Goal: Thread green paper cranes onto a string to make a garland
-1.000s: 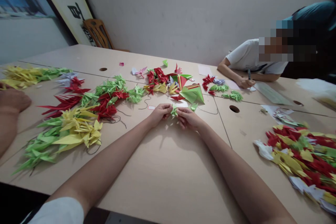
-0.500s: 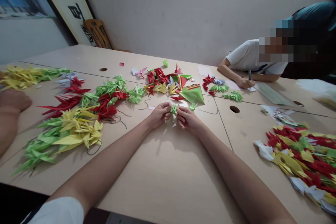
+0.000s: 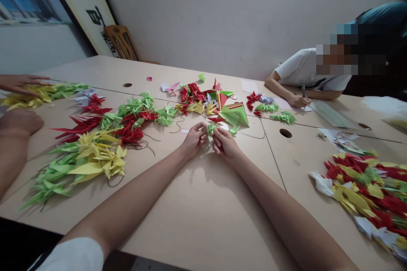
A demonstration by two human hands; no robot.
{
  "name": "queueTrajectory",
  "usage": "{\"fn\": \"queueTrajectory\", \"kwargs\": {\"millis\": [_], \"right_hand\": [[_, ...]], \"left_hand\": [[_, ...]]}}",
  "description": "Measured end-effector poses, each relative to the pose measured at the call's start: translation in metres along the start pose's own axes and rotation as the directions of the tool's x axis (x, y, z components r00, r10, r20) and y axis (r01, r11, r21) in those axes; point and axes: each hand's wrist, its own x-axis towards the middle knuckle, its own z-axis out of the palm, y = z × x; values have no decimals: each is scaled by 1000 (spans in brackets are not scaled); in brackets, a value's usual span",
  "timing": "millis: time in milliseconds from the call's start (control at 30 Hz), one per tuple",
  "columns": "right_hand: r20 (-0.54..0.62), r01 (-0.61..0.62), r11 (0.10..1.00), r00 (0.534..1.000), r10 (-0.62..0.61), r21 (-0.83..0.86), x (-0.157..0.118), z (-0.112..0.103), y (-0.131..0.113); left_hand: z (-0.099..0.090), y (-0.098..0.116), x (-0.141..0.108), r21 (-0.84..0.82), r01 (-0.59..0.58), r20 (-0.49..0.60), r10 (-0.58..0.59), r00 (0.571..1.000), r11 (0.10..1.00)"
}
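while the left hand (image 3: pixel 193 140) and the right hand (image 3: pixel 224 143) close together on a small green crane (image 3: pixel 210 128), the step in hand looks like fine finger work on that one paper bird; both hands are narrow, fingertips bunched, each holding the crane from its own side, and part of it is hidden behind them; the crane is held just above the table (image 3: pixel 203 220), near its middle; any next move on it calls for a light, steady pinch, since the folds are small and the paper looks thin; just beyond the crane lie a green folded sheet (image 3: pixel 233 115) and a heap of red cranes (image 3: pixel 190 93); a dark thread (image 3: pixel 179 126) curls on the table just left of the crane; further left of it spreads a long drift of mixed cranes (image 3: pixel 92 152); well right of it sits a bigger mixed heap (image 3: pixel 365 190); beyond it and to the right, a person in a white shirt (image 3: pixel 302 67) writes with a pen (image 3: pixel 303 90); far left of it, a co-worker's upper hand (image 3: pixel 22 84) lies spread by yellow cranes (image 3: pixel 25 98), and a lower hand (image 3: pixel 20 122) rests curled
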Motion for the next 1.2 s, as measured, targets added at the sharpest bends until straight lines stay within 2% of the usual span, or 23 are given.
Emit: {"fn": "queueTrajectory", "kwargs": {"millis": [133, 367, 433, 533, 633, 733, 800, 933, 1033, 1100, 1200], "right_hand": [[31, -17, 1000, 999, 16, 5, 0, -3, -1], [-7, -29, 999, 1000, 29, 33, 1, -2, 1], [18, -31, 999, 999, 31, 40, 1, -3, 0], [117, -51, 999, 992, 50, 6, 0, -8, -6], [221, -95, 995, 970, 100, -34, -1, -18, -13], [263, -132, 991, 955, 136, -32, -1, -23, -15], [232, -122, 992, 965, 121, -10, -1, -21, -13], [63, -28, 998, 998, 24, 61, -1, -2, -4], [-20, 17, 994, 1000, -15, 109, -1, 10, 1], [-3, 11, 993, 1000, -11, 116, -1, 10, 1], [121, -63, 994, 991, 52, 90, -3, 0, -7]], "left_hand": [[0, -1, 0, 6, 2, 2, -2, 1000, 1000], [0, -3, 0, 23, -31, -11, 32, 999, 999], [-1, 0, 1, 10, 8, 24, -9, 1000, 1000], [-6, 5, 1, 3, 120, 116, -119, 986, 993], [-10, 10, -1, -8, 247, 216, -239, 947, 969], [-11, 11, -2, -26, 325, 273, -306, 912, 945], [-9, 10, -1, -62, 307, 248, -283, 926, 950], [-5, 4, 0, -157, 164, 112, -147, 983, 974], [-3, 1, 0, -174, 103, 59, -94, 994, 979], [-3, 3, 0, -167, 117, 66, -108, 992, 979], [-6, 8, -1, -133, 215, 138, -197, 971, 967]]}}
